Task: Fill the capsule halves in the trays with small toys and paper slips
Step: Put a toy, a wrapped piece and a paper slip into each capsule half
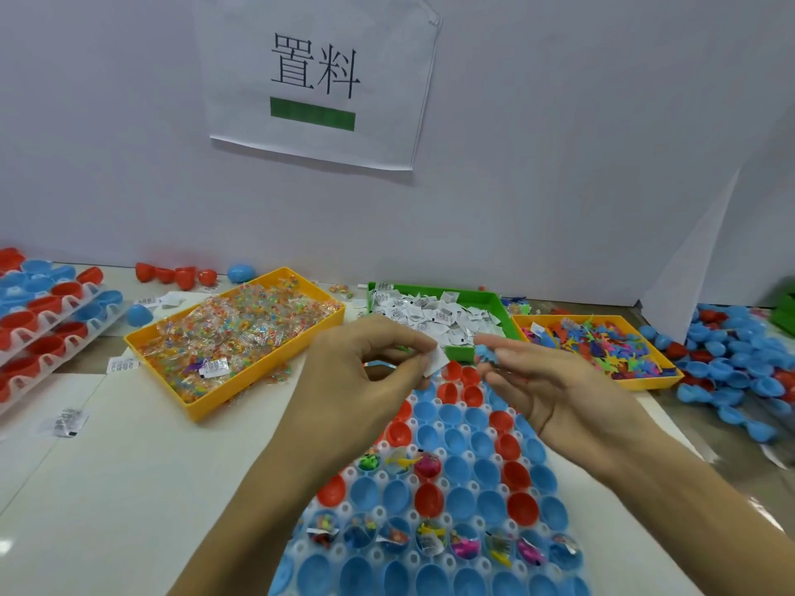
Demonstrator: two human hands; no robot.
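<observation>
white wall behind, pale table below, and the tray (430,548) of capsule halves is lying near centre under both hands. left hand (370,380) is pinching a paper slip (435,362) between thumb and curled fingers; right hand (555,389) is holding a small blue toy (487,354) at its fingertips, other fingers loosely extended. one near row and three cups in the next filled row are already showing toys and slips. most cups are sitting bare, so plenty is left. slip bin (486,299) and toy bin (636,382) are waiting far right.
</observation>
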